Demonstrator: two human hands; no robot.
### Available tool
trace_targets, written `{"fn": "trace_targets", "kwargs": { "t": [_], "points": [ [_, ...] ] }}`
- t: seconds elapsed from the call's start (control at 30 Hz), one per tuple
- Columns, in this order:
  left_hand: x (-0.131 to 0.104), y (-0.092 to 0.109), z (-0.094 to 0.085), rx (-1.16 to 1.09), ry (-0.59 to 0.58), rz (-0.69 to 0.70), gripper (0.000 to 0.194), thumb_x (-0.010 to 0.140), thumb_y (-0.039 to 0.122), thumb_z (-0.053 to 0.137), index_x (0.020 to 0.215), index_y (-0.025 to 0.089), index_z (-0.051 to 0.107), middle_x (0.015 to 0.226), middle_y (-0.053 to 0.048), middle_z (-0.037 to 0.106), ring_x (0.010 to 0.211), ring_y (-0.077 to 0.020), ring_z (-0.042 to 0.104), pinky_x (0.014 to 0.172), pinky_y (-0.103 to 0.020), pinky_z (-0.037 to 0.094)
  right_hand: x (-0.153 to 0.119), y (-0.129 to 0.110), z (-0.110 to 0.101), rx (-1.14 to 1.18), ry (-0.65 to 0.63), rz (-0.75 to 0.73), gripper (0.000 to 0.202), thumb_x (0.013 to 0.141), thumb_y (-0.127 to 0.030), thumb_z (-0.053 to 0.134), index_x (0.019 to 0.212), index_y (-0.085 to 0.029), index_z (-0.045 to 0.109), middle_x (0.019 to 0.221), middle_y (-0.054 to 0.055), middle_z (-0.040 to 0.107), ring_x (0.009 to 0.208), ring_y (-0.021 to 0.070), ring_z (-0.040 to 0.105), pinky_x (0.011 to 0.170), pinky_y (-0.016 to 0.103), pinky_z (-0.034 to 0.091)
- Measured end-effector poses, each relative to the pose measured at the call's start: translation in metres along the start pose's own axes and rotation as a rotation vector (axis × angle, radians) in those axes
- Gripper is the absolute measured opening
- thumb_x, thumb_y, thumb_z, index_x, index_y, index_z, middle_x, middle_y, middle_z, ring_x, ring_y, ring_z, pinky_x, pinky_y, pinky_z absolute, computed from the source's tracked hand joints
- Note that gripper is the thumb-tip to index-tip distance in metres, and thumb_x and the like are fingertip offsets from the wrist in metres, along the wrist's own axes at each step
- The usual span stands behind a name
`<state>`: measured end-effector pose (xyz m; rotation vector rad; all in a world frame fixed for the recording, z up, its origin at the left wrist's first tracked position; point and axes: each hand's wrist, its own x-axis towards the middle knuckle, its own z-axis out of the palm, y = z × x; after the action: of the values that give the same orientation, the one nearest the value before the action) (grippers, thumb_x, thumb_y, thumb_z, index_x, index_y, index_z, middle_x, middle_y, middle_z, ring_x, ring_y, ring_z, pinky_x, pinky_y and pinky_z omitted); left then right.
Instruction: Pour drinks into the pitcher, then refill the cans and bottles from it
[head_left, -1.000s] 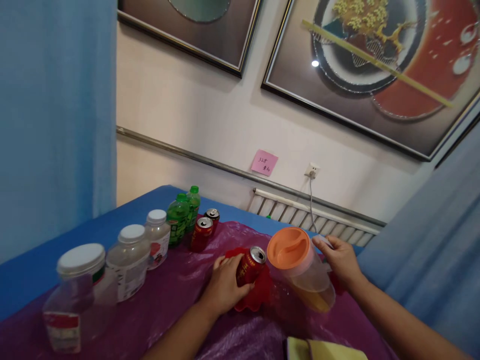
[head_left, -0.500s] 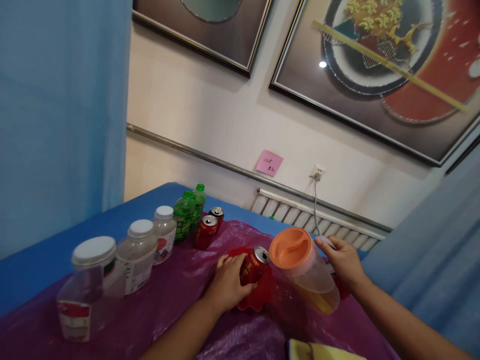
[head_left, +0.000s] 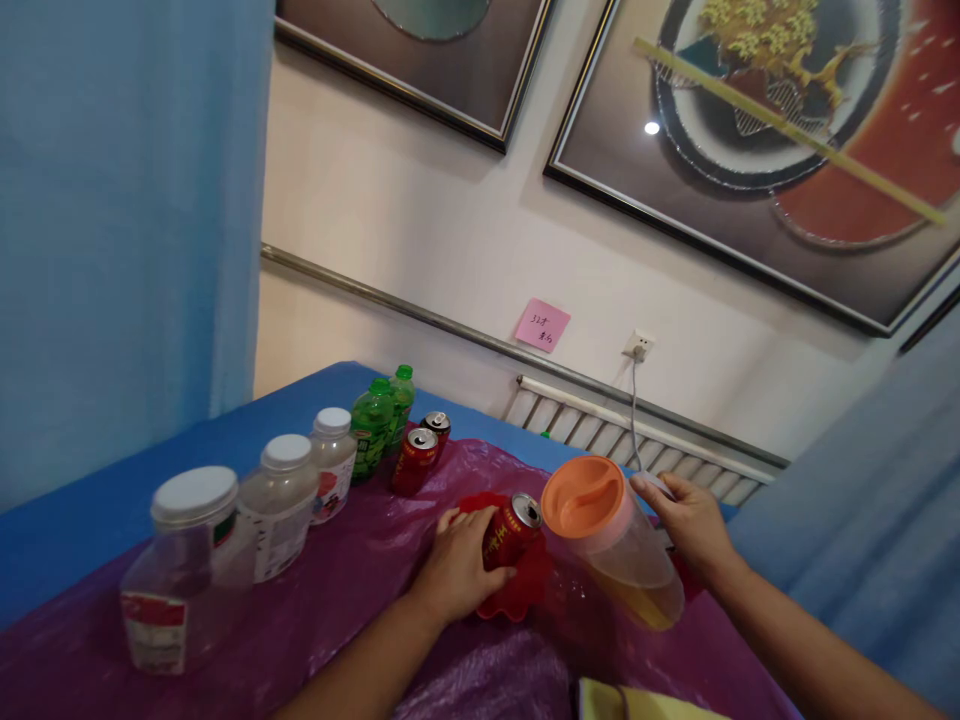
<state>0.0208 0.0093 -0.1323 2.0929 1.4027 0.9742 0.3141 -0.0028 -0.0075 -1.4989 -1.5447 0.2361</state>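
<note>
My left hand (head_left: 459,568) is wrapped around a red drink can (head_left: 508,535), its open top tipped slightly to the right. Under the can lies a red dish with a wavy rim (head_left: 525,590). On the other side, my right hand (head_left: 694,525) grips the handle of a clear plastic pitcher (head_left: 637,565) with an orange lid (head_left: 583,497). The pitcher leans left, its lid close beside the can's top, and a little yellowish liquid lies low inside it. Whether any liquid passes between the two cannot be made out.
Several clear jars with white caps (head_left: 195,495) line the left side of the purple plastic sheet (head_left: 337,620). Behind them stand two green bottles (head_left: 371,430) and two more cans (head_left: 415,462). A folded yellow cloth (head_left: 645,702) lies at the front edge. A radiator (head_left: 585,425) runs along the wall.
The camera view has shifted very slightly. Both hands, the can and the pitcher keep nearly the same positions.
</note>
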Motion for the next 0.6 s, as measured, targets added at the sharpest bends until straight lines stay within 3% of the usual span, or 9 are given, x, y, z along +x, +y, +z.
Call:
{"fn": "trace_targets", "kwargs": {
  "t": [0.6],
  "points": [
    [-0.0004, 0.0, 0.0008, -0.012, -0.014, -0.011, 0.07, 0.067, 0.041, 0.081, 0.13, 0.023, 0.058, 0.13, -0.012, 0.069, 0.124, -0.0326, 0.06, 0.119, -0.052, 0.022, -0.0002, -0.0029, 0.0009, 0.013, 0.001, 0.011, 0.056, 0.071, -0.067, 0.07, 0.052, -0.023, 0.043, 0.053, -0.006, 0.033, 0.052, 0.0112, 0.033, 0.045, 0.024, 0.028]
  ]
}}
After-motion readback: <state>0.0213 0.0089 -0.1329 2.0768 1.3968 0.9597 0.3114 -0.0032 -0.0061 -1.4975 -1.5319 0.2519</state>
